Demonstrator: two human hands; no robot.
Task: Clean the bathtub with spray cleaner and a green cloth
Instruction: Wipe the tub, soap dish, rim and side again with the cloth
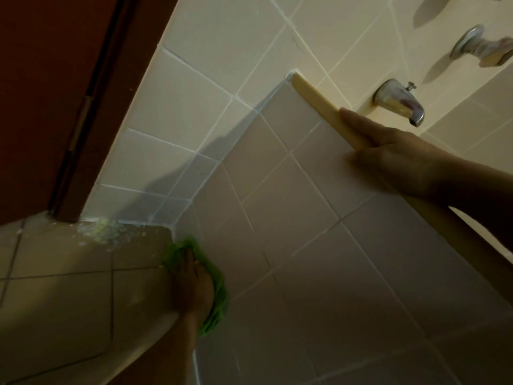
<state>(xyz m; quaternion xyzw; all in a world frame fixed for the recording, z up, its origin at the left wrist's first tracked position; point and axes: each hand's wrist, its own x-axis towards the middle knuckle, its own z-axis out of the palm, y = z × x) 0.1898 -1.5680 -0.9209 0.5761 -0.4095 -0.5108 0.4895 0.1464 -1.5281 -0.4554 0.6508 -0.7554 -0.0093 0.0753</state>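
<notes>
At the foot of the bathtub (305,245), my left hand (194,287) presses straight fingers onto the soft, light green cloth (220,300), best bunched under the palm, while my right hand (388,151) rests flat-fingered on the rim (313,98).

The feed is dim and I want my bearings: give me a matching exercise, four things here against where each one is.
Things:
1 green cloth
2 spout
3 foam patch
4 right hand

Places:
a on the cream tub rim
b on the floor tiles by the door frame
c under the left hand
d on the wall tiles

Pairs: 1-c, 2-d, 3-b, 4-a
</notes>
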